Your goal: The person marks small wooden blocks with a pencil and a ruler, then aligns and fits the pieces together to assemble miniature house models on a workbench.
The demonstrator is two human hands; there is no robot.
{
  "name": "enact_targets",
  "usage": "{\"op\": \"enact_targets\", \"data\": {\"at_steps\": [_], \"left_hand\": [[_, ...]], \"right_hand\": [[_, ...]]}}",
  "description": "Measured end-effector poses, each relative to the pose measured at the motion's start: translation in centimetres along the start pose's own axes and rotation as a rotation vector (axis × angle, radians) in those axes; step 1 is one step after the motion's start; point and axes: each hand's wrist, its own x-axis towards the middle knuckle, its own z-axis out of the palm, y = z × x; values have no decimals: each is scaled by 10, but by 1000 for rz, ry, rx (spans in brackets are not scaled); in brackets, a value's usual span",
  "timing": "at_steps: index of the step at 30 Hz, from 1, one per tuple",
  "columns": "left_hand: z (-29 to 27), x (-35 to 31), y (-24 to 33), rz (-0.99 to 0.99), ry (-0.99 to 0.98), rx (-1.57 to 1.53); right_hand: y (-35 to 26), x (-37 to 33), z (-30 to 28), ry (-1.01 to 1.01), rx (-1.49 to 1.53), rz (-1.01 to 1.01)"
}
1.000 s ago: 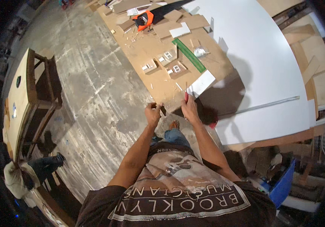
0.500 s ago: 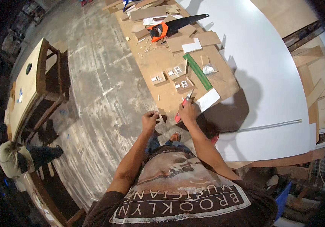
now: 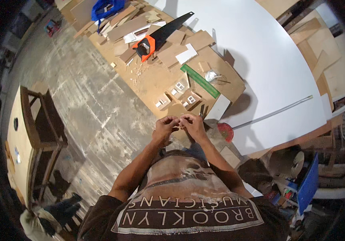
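My left hand and my right hand meet at the fingertips above the near corner of the work table. Both are closed in a pinch; whatever sits between the fingers is too small to make out. A narrow dark piece shows just beyond my right hand, and I cannot tell if it is held. Past my hands stand three small wooden pieces with white window-like parts, one a small block. A green strip lies behind them, and a white rectangular piece to their right.
An orange-handled handsaw rests among wood offcuts and shavings. Beside the green strip is a small clear bag. A large white panel carries a long metal rod and a red round object. Another person is at lower left.
My hands have come together at the fingertips. The red utility knife that was in my right hand no longer shows clearly. The view has turned, shifting the table leftward.
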Motion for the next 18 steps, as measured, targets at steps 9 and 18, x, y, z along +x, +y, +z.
{"op": "enact_targets", "data": {"at_steps": [9, 18], "left_hand": [[1, 7, 1, 129, 58, 517], [25, 17, -15, 266, 183, 539]], "right_hand": [[13, 5, 3, 35, 186, 182], [7, 24, -35, -97, 436, 408]]}}
